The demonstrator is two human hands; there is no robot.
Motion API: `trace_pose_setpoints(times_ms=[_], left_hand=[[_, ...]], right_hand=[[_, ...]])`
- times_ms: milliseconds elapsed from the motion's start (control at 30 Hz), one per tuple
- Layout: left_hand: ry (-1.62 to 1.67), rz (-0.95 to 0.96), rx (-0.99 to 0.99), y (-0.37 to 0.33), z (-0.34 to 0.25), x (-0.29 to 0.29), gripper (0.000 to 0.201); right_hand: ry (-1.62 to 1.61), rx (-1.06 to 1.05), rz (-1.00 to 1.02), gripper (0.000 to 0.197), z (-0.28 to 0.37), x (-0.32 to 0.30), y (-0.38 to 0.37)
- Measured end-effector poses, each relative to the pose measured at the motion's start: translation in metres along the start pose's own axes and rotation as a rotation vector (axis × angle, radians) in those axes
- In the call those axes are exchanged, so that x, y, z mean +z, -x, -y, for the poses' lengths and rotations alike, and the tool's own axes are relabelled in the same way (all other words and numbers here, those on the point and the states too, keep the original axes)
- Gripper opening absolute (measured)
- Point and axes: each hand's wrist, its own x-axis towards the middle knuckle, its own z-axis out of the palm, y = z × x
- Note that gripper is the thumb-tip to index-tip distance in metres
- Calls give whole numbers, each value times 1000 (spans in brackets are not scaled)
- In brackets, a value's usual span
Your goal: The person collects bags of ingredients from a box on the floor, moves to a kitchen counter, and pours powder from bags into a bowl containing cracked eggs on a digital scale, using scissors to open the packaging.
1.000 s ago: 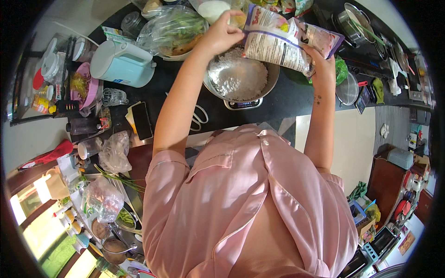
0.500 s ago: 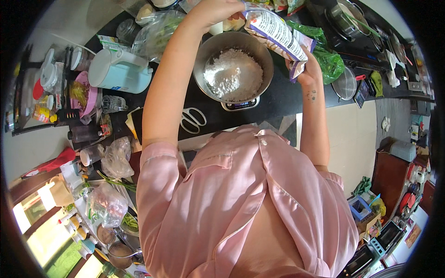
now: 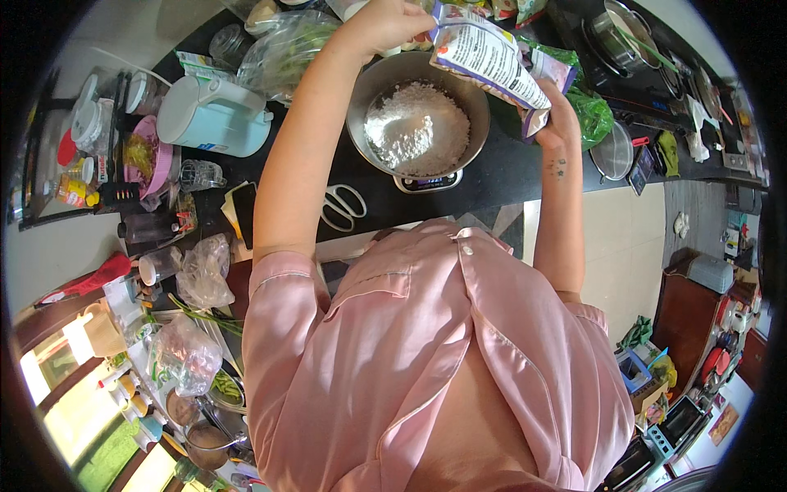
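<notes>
A steel bowl [image 3: 358, 115] with white powder [image 3: 418, 123] heaped in it stands on a kitchen scale [image 3: 428, 183] on the black counter. Over the bowl's far right rim is a white and purple printed bag [image 3: 492, 61], held slanted. My left hand [image 3: 384, 26] pinches the bag's upper left corner. Lower down, my right hand [image 3: 561, 116] is closed around the other end. The bag's mouth does not show plainly, and no falling powder can be made out. White-handled scissors [image 3: 344, 207] lie left of the scale.
On the left are a pale blue electric kettle [image 3: 215, 119], a clear bag of greens [image 3: 287, 57] and a pink basket [image 3: 147, 160]. Right of the bowl lie a green plastic bag [image 3: 592, 119] and a strainer [image 3: 611, 152]. A pot [image 3: 619, 37] sits on the stove at far right.
Both hands and the bag have shifted slightly right, and the bag's lower end sits a little lower. The bowl and counter items also appear slightly displaced in view. The powder heap looks much the same.
</notes>
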Motion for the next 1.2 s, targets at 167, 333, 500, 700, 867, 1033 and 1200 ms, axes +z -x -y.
trace_pose_setpoints(times_ms=[167,333,500,700,867,1033,1200], left_hand=[[-95,34,-63,12,39,12,50],[-290,-23,-12,30,55,52,59],[-237,-153,-87,37,70,44,69],[-222,-102,-78,37,75,47,75],[65,-155,-40,33,29,27,63],[47,-77,132,10,25,13,68],[3,7,-125,-5,-18,-2,67]], right_hand=[[282,-179,-64,26,13,6,13],[494,-457,-59,34,8,39,32],[710,-555,-32,35,13,41,35],[765,-606,-18,35,11,48,35],[491,-464,-43,31,16,30,26],[178,-94,-29,18,1,-10,3],[-233,165,48,21,-10,-13,0]])
